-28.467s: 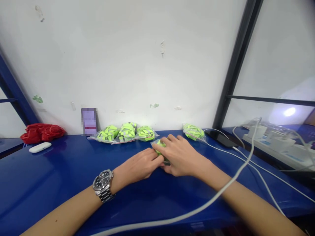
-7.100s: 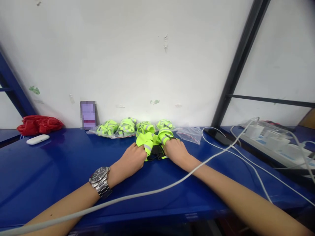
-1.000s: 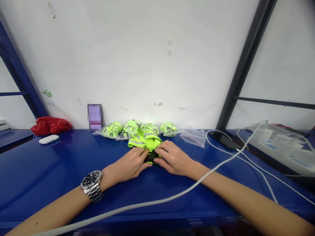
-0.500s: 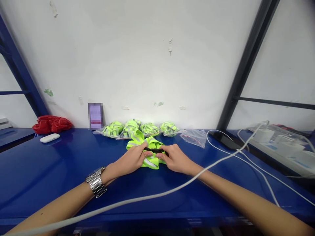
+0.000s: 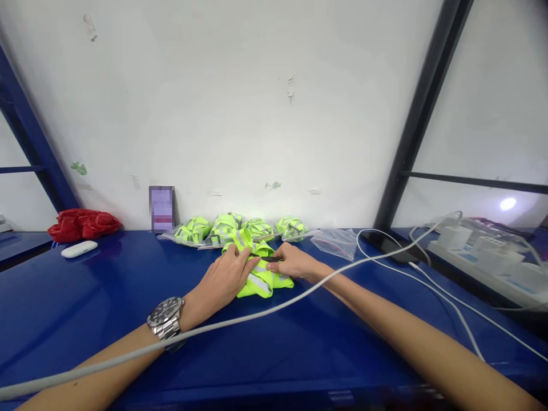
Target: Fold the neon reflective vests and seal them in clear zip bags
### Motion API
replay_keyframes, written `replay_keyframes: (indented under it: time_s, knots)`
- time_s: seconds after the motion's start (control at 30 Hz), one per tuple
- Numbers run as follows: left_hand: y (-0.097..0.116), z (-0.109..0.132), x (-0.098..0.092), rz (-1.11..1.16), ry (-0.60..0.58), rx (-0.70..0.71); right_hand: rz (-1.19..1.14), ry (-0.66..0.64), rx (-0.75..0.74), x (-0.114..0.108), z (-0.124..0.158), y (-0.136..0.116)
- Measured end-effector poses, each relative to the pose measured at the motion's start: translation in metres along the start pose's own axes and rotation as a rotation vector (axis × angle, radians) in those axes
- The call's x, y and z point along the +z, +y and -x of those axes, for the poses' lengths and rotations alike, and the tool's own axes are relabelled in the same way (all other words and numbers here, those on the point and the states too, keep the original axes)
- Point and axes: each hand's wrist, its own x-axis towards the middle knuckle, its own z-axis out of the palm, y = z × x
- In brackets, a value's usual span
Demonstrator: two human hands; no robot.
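A neon-yellow reflective strap [image 5: 260, 283] with silver stripes lies bunched in loose folds on the blue table. Across its top runs a black plastic piece [image 5: 272, 259] that looks like a buckle. My right hand [image 5: 295, 262] pinches this piece between thumb and fingers from the right. On the other side, my left hand [image 5: 229, 273], with a metal watch on the wrist, has its fingers curled over the strap's folds and closed on them. Its fingertips are partly hidden in the fabric.
Behind the hands, several clear bags [image 5: 225, 227] hold similar neon straps; a flat zip bag [image 5: 336, 244] lies to their right. A phone [image 5: 162, 209], white case [image 5: 79, 249] and red plastic bundle [image 5: 84, 224] are left. A white cable [image 5: 240, 319] crosses before my arms; a power strip [image 5: 492, 260] stands right.
My left hand has turned palm-down and shifted from the black piece onto the strap's folds. My right hand still holds the black piece. The strap's lower folds spread wider. The view has tilted slightly.
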Motion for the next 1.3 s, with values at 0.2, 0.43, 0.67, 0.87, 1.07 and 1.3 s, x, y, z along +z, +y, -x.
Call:
replay_keyframes:
  time_s: [0.2, 0.43, 0.67, 0.87, 1.07, 1.3]
  knots:
    - [-0.001, 0.012, -0.013, -0.066, -0.009, 0.457, -0.087, -0.075, 0.072, -0.002, -0.012, 0.003]
    - [-0.003, 0.009, 0.002, -0.052, -0.038, 0.501, -0.079, -0.063, 0.074, -0.003, -0.007, 0.009]
    - [-0.004, 0.003, 0.001, 0.046, -0.038, 0.465, 0.509, 0.425, -0.272, -0.006, 0.011, 0.011]
    - [-0.015, -0.002, 0.009, 0.18, -0.071, 0.374, 0.525, 0.149, -0.741, 0.004, 0.007, 0.026]
    - [-0.017, 0.007, 0.007, 0.284, -0.085, 0.326, 0.613, 0.135, -0.691, 0.01, 0.015, 0.021]
    - [-0.004, 0.019, -0.009, 0.472, -0.144, 0.31, 0.637, 0.06, -0.545, 0.002, 0.041, -0.003]
